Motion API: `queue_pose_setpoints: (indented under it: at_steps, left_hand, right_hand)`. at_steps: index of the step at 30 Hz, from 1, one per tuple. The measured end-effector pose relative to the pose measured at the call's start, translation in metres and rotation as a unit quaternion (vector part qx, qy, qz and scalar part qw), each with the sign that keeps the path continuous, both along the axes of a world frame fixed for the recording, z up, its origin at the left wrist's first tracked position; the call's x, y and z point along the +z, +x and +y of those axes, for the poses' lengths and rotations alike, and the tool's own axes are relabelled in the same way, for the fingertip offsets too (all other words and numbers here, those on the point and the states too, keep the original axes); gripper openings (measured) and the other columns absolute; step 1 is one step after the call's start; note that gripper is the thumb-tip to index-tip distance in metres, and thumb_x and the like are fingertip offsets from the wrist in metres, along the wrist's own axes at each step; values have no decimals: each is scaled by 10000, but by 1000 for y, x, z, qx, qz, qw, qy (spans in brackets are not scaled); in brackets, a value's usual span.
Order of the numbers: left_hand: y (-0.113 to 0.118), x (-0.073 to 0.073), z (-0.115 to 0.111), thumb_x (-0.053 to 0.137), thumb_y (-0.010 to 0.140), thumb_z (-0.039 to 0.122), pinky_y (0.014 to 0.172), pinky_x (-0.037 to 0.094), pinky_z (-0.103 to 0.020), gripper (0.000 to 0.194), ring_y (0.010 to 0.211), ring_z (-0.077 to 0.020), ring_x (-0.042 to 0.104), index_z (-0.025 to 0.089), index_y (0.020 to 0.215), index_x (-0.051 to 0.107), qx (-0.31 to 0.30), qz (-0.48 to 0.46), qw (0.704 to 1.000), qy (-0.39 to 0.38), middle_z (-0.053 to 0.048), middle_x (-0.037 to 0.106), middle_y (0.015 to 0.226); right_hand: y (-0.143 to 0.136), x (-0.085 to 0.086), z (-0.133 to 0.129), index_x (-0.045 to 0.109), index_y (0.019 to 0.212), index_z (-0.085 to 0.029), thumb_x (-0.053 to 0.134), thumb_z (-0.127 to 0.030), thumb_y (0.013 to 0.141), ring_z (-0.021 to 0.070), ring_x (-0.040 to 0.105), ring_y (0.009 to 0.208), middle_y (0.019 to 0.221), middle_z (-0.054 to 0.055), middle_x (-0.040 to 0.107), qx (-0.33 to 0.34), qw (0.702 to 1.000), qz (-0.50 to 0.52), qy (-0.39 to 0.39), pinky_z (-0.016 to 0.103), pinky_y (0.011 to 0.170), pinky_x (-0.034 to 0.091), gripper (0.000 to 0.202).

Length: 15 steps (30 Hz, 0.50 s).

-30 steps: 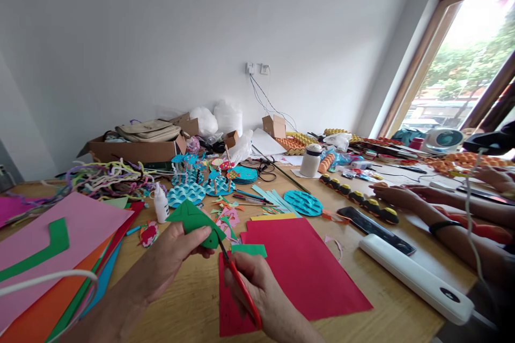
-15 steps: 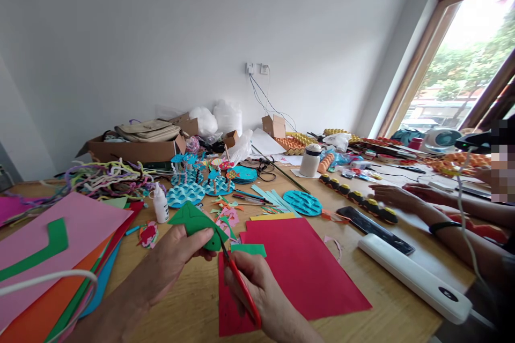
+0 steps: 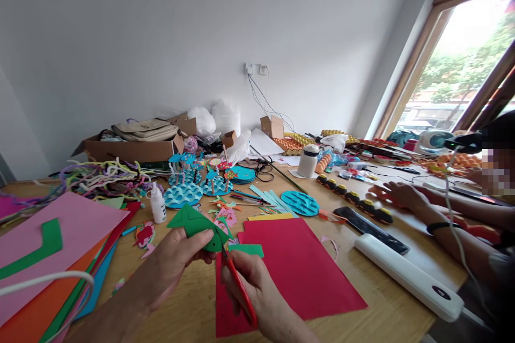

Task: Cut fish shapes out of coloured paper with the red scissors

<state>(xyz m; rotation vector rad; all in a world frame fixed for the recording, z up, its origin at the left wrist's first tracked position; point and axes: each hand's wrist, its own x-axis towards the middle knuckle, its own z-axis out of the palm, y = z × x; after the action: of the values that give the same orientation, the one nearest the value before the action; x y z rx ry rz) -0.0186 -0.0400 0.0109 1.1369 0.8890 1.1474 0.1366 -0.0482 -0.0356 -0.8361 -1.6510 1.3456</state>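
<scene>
Between thumb and fingers, my left hand (image 3: 187,252) pinches a piece of green paper (image 3: 193,222) with drawn lines and a dark dot. My right hand (image 3: 255,284) is closed around red-handled scissors (image 3: 241,289), whose blades meet the paper's lower right edge. Under my right hand lies a large red sheet (image 3: 301,268), with a green strip (image 3: 247,250) on it. A white glue bottle (image 3: 157,204) stands upright beyond my left wrist, near small colored scraps (image 3: 145,233).
Colored paper sheets (image 3: 84,230) are stacked at left. Blue egg-carton pieces (image 3: 183,194), pipe cleaners (image 3: 104,179) and a cardboard box (image 3: 129,149) sit behind. A phone (image 3: 370,229) and a white power strip (image 3: 408,276) lie at right, near another person's hands (image 3: 406,196).
The scissors and green paper have barely shifted at the cut. The view has turned slightly to the right. At right, the other person's hands have moved a little.
</scene>
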Motion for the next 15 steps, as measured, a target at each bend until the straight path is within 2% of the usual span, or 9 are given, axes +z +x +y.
queue_pose_setpoints:
  at_steps: [15]
  left_hand:
    - [3,-1,-3,640,716,271,624,461,-264,137,599,-121,492,197,603,618,9,-20,1000,-18,38,602,603]
  right_hand:
    - [2,-4,-1,393,630,-173,448,-527,832,68,250,493,547,-60,279,-8,1000,-22,-1,199,429,185,411]
